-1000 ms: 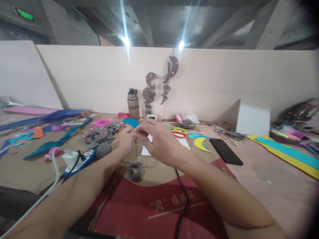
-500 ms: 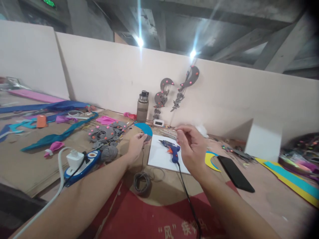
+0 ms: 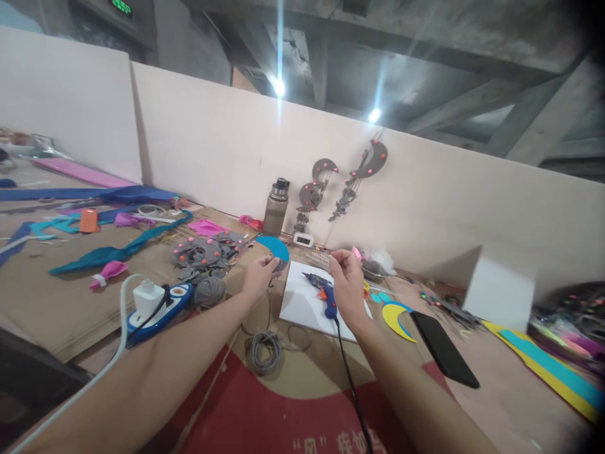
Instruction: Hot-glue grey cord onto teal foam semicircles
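My left hand [image 3: 259, 276] pinches a blue and grey crescent piece [image 3: 274, 248] by its lower edge. Grey cord hangs beneath it toward a loose coil [image 3: 263, 352] on the cardboard. My right hand [image 3: 347, 280] is raised above the white board with thumb and fingertips pressed together; whatever lies between them is too small to make out. Just left of that hand, a blue glue gun [image 3: 329, 302] rests on the white board [image 3: 295, 296], its nozzle pointing up and left.
A bottle [image 3: 275, 208] and small clock [image 3: 303, 239] stand behind. At left are a power strip [image 3: 161, 314], yarn ball [image 3: 209, 291] and dotted grey pieces [image 3: 201, 251]. A phone [image 3: 444, 349] and yellow crescent [image 3: 397, 320] lie right. Dotted crescents [image 3: 373, 161] hang against the wall.
My right hand has moved left and slightly down, nearer the glue gun, uncovering small things behind it. My left hand still holds the crescent piece. The view has shifted slightly.
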Demonstrator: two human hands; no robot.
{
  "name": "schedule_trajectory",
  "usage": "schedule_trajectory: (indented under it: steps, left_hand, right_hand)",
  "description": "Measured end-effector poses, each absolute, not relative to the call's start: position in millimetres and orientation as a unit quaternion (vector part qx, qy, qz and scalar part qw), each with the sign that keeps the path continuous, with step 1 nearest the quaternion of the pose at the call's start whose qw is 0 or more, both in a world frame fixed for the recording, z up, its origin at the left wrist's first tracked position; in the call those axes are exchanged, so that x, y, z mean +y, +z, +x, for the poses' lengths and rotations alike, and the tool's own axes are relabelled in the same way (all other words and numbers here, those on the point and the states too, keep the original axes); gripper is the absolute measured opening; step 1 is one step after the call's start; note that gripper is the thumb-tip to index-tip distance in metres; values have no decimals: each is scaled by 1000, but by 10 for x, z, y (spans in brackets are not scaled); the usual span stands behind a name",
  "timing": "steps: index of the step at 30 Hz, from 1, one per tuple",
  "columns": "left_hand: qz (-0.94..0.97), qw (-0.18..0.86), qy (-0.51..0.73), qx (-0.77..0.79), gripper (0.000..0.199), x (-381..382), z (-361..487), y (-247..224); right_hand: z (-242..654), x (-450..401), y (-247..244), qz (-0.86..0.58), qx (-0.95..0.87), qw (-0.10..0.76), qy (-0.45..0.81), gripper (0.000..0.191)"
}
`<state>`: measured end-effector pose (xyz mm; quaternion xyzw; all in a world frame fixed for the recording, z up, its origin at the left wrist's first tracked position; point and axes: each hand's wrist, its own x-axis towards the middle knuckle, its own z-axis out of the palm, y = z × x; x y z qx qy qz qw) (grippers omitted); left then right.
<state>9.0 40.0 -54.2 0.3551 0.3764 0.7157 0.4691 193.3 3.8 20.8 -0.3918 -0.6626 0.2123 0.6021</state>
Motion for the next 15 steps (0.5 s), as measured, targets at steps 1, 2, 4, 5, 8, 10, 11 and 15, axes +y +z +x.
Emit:
schedule_trajectory:
  steps: [1, 2, 4, 5, 8, 10, 11, 15]
  left_hand:
    - [359, 468, 714, 377, 33, 404, 86, -548]
    - [365, 466, 712, 376, 33, 412, 83, -554]
    - [379, 456, 711, 377, 33, 432, 76, -566]
    - [383, 452, 711, 379, 33, 443, 70, -570]
    - [383, 448, 711, 382, 33, 457, 50, -571]
    - [390, 449, 706, 385, 34, 444, 38, -562]
    - [393, 448, 704, 386, 35, 431, 35, -555]
    - [393, 441, 706, 391, 36, 370, 38, -509]
  right_hand:
    - [1931, 35, 219, -389, -662, 604, 212, 16]
    - [1929, 29, 230, -388, -664, 605, 208, 16]
    - [1928, 14, 245, -390, -672, 598, 196, 14]
    - [1929, 7, 250, -393, -680, 590, 187, 14]
    - [1933, -7, 255, -402, -719, 551, 134, 14]
    - [1938, -9, 255, -402, -752, 516, 84, 15]
    - [1945, -11, 255, -405, -764, 498, 63, 15]
    - [2035, -56, 253, -457, -789, 411, 14, 16]
